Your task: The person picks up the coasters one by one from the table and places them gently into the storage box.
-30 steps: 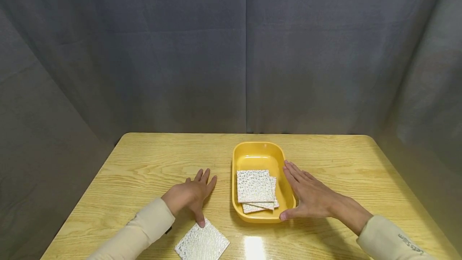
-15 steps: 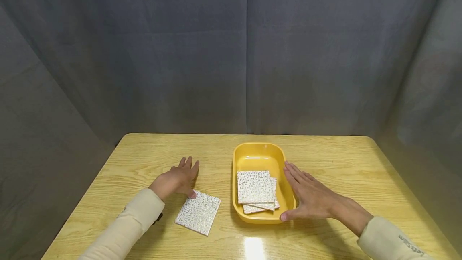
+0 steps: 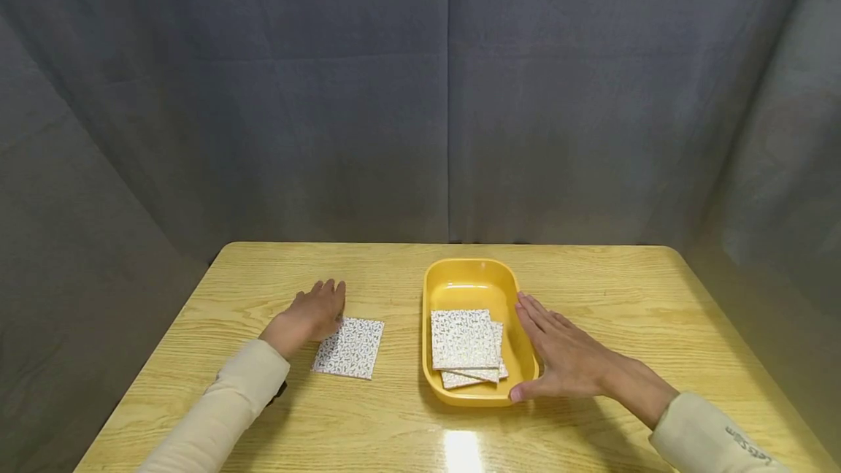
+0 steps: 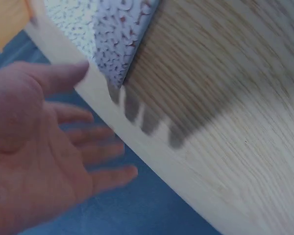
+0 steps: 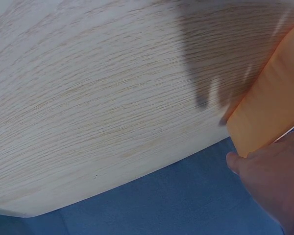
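A flat square tile [image 3: 355,352] with a white and silvery mottled pattern lies on the table, left of the yellow tub [image 3: 468,279]. My left hand [image 3: 312,314] is over its far left edge. In the left wrist view the fingers of the left hand [image 4: 44,137] are spread and the thumb is close to the tile [image 4: 115,36]; contact is unclear. Several similar tiles [image 3: 462,339] lie in a loose stack inside the tub. My right hand [image 3: 565,352] rests along the tub's right rim, fingers extended and thumb at the front corner.
The light wooden table [image 3: 591,276] has rounded far corners. Dark grey curtains [image 3: 342,130] stand behind it and on both sides. A bright reflection shows on the table in front of the tub.
The loose tile has slid away from the near edge and slightly left, turning as it went. My left hand has moved forward and left with it. My right hand and the tub stay put.
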The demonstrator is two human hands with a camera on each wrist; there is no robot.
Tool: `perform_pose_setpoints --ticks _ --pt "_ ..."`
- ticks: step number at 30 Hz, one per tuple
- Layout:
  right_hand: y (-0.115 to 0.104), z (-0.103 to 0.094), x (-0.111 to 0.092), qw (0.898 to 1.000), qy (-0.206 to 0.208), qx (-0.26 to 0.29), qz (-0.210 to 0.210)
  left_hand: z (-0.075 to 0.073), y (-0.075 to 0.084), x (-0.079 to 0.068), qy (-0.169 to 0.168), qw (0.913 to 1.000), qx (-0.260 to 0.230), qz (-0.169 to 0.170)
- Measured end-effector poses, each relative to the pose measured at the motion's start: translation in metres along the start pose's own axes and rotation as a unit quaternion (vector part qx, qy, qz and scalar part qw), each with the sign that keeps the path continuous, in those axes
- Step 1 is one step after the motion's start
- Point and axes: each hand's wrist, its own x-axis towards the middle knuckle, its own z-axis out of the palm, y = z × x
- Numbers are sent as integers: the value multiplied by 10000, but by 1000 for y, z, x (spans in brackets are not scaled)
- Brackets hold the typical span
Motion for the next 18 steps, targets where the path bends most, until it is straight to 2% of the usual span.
perform_pose_setpoints --ticks 4,7,9,13,18 --pt "0 0 0 10000 3 -10 -26 -3 2 -3 -512 9940 -939 234" --pt "0 0 0 10000 -21 0 -19 -4 8 -5 -777 9900 -1136 314" --pt "1 0 0 10000 -36 -5 -10 -4 13 -6 -814 9919 -882 410" --pt "0 0 0 10000 -43 -4 -1 -1 23 -8 -770 9958 -31 489" --pt "-1 0 0 10000 -35 -19 1 3 30 -8 -558 9963 438 485"
